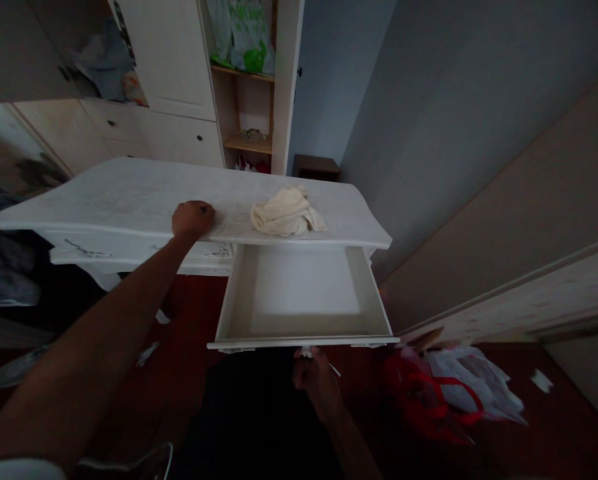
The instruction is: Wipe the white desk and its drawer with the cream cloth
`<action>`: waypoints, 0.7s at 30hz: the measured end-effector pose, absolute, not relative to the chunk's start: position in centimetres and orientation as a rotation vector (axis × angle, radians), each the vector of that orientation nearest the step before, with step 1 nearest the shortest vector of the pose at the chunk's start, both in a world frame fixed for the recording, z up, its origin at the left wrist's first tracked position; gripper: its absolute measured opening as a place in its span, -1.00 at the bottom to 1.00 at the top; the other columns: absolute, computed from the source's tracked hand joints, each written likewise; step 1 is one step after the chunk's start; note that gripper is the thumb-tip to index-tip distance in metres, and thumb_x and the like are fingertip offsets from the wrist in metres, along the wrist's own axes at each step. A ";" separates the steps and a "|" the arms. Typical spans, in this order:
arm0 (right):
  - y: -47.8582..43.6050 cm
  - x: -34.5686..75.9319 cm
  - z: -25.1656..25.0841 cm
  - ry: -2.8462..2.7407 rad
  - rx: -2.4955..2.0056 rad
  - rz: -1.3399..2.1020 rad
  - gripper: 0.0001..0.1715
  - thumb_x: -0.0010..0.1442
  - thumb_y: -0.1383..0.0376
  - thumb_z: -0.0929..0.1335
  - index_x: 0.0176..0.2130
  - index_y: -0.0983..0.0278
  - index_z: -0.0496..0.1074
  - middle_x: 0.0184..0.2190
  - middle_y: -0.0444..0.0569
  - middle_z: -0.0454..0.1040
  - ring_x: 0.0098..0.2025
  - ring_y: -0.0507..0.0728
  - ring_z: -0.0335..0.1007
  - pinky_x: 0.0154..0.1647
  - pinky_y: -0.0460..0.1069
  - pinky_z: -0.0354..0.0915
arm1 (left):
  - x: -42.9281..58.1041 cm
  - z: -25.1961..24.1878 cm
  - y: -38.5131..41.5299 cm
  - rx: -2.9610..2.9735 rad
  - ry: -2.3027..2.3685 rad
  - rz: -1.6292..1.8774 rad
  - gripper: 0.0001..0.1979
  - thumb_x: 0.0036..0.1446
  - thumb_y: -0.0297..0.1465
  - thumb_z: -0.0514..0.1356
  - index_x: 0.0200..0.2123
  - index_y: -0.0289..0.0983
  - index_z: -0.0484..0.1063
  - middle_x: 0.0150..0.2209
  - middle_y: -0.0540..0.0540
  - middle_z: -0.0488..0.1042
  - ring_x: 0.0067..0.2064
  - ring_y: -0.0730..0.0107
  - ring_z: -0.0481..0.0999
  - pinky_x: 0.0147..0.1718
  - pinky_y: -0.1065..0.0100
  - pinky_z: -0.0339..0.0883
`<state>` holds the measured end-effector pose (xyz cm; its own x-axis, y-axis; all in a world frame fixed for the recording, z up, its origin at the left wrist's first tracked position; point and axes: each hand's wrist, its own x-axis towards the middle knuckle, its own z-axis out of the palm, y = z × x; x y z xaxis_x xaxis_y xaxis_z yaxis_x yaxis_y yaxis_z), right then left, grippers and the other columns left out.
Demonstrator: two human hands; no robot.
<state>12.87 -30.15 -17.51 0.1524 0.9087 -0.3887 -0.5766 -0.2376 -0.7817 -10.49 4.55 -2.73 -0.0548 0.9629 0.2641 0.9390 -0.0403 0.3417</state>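
A white desk [143, 193] stands before me, its right-hand drawer [303, 287] pulled far out with nothing seen inside. Below the drawer front, my right hand [316, 377] is closed around the small drawer knob [306, 351]. My left hand [193, 219] rests as a fist on the desktop near its front edge. A small dark spot shows at its curled fingers; whether something is held there I cannot make out. A crumpled cream cloth [287, 212] lies on the desktop behind the drawer, to the right of my left hand and apart from it.
A white cabinet [169, 60] with open shelves [249, 141] and plastic bags [246, 33] is behind the desk. A grey wall [453, 120] rises at the right. On the dark red floor lie a red bag [423, 393] and a white plastic bag [473, 380].
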 end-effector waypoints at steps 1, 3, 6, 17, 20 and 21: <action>-30.1 12.8 -17.1 -0.393 -1.106 1.460 -0.30 0.05 -0.27 0.38 -0.35 0.33 0.51 -0.74 -0.16 0.37 -0.67 0.00 0.21 -0.57 -0.09 0.09 | -10.5 -2.7 4.6 2.099 2.160 0.700 -0.52 0.25 -0.26 -0.04 0.04 -0.32 0.54 -0.03 -0.35 0.58 -0.03 -0.06 0.55 -0.06 0.06 0.41; -29.8 12.7 -16.2 -0.367 -1.103 1.472 -0.32 0.04 -0.26 0.39 -0.37 0.33 0.51 -0.75 -0.17 0.35 -0.69 -0.01 0.20 -0.60 -0.09 0.06 | -10.4 -2.8 4.6 2.051 2.211 0.746 -0.55 0.24 -0.26 0.00 0.00 -0.30 0.57 -0.05 -0.31 0.61 -0.04 -0.02 0.56 -0.07 0.11 0.41; -29.5 12.8 -15.0 -0.361 -1.107 1.494 -0.37 0.04 -0.22 0.41 -0.38 0.32 0.52 -0.76 -0.16 0.36 -0.70 0.00 0.20 -0.60 -0.08 0.07 | -10.3 -2.8 4.6 2.055 2.216 0.745 -0.57 0.23 -0.28 0.02 -0.02 -0.28 0.59 -0.06 -0.28 0.61 -0.05 0.03 0.57 -0.08 0.16 0.41; -26.7 13.3 -13.9 -0.410 -1.132 1.417 -0.43 0.02 -0.19 0.42 -0.41 0.28 0.53 -0.69 -0.13 0.43 -0.67 0.01 0.23 -0.61 -0.08 0.09 | -10.5 -3.2 4.9 2.030 2.196 0.836 -0.61 0.20 -0.30 0.05 -0.07 -0.26 0.62 -0.12 -0.31 0.62 -0.09 -0.04 0.57 -0.12 0.11 0.42; -25.0 13.2 -13.8 -0.405 -1.102 1.379 -0.45 0.01 -0.18 0.44 -0.43 0.27 0.52 -0.67 -0.14 0.43 -0.66 0.00 0.24 -0.59 -0.08 0.14 | -10.6 -3.3 5.1 2.038 2.189 0.837 -0.61 0.20 -0.30 0.05 -0.08 -0.25 0.62 -0.12 -0.31 0.62 -0.08 -0.05 0.57 -0.12 0.10 0.42; -24.4 13.3 -13.9 -0.396 -1.093 1.378 -0.45 0.01 -0.17 0.44 -0.44 0.27 0.52 -0.68 -0.15 0.41 -0.65 0.00 0.24 -0.58 -0.08 0.16 | -10.6 -3.3 5.1 2.037 2.187 0.831 -0.61 0.21 -0.29 0.05 -0.07 -0.25 0.62 -0.12 -0.30 0.62 -0.08 -0.04 0.57 -0.12 0.10 0.42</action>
